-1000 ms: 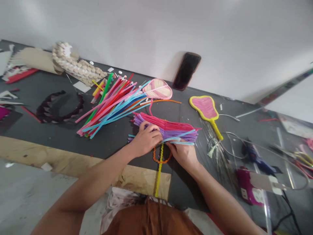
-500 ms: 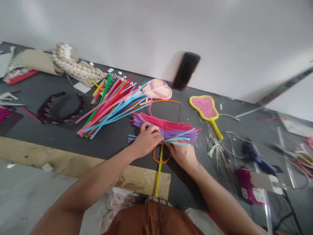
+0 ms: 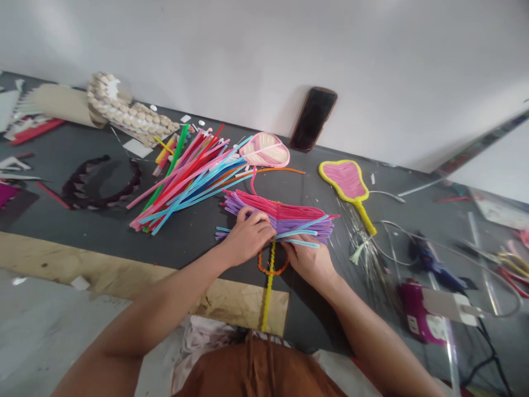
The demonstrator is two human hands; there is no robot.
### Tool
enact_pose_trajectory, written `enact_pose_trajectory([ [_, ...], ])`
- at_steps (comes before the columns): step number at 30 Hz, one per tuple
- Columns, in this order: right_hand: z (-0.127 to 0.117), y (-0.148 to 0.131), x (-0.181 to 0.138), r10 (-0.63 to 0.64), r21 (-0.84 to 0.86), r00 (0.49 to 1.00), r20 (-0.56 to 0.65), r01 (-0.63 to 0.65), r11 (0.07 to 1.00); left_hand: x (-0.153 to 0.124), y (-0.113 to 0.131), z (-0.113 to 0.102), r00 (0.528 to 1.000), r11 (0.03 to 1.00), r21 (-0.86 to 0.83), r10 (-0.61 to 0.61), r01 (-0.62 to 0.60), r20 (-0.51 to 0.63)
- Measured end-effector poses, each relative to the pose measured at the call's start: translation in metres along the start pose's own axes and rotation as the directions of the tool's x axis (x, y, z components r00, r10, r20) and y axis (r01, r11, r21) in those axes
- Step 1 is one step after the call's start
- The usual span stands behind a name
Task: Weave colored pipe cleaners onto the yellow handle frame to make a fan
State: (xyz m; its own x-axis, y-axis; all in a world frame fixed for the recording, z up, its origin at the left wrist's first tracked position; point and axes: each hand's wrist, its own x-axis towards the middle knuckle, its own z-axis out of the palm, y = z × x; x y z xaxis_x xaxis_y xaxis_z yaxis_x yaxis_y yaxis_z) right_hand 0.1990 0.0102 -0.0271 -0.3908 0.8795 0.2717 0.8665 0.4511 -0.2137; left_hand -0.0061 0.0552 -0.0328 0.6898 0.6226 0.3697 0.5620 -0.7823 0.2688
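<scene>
In front of me lies a fan-shaped bundle of pink, purple and blue pipe cleaners [image 3: 289, 212], folded side by side about a middle line. My left hand [image 3: 250, 237] presses on its lower left part with bent fingers, the fingertips closed on the strands near the middle. From below right, my right hand [image 3: 309, 259] grips the lower edge, its fingers partly hidden under the blue strands. A twisted yellow pipe cleaner stem [image 3: 269, 292] runs down from the bundle toward me, and a twisted orange loop [image 3: 276, 272] crosses it.
Loose coloured pipe cleaners [image 3: 185, 176] lie to the left, beside a dark headband [image 3: 78, 182]. A phone [image 3: 314, 118] leans on the wall. To the right are a yellow-edged pink piece [image 3: 347, 179], wires [image 3: 367, 259], a glue gun [image 3: 438, 264], scissors [image 3: 487, 253] and a magenta-and-white power socket [image 3: 421, 320].
Almost nothing differs. Both hands stay on the pipe cleaner bundle, with at most a tiny shift of the right fingers; the whole view has shifted slightly.
</scene>
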Motion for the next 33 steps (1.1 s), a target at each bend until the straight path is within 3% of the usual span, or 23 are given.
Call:
enact_pose_trajectory([
  [4,0.003,0.000,0.000,-0.023,0.008,1.000,-0.016,0.023,1.000,0.001,0.001,-0.001,1.000,1.000,0.008,0.013,-0.013,-0.013],
  [11,0.002,-0.008,0.005,-0.117,-0.123,0.987,-0.110,0.104,0.987,-0.001,-0.001,0.000,1.000,1.000,-0.004,0.015,-0.015,0.009],
  [17,0.001,-0.007,0.007,-0.132,-0.056,0.988,-0.076,0.128,0.990,-0.001,0.000,0.001,1.000,0.999,0.024,0.024,-0.024,-0.010],
  [24,-0.001,-0.004,0.013,-0.182,0.082,0.970,-0.161,0.197,0.977,0.000,0.001,0.002,0.999,1.000,-0.007,-0.001,0.001,-0.044],
  [33,-0.002,-0.005,0.014,-0.125,0.022,0.978,-0.168,0.130,0.991,-0.002,0.001,-0.001,0.999,0.999,0.027,0.039,-0.038,-0.031],
])
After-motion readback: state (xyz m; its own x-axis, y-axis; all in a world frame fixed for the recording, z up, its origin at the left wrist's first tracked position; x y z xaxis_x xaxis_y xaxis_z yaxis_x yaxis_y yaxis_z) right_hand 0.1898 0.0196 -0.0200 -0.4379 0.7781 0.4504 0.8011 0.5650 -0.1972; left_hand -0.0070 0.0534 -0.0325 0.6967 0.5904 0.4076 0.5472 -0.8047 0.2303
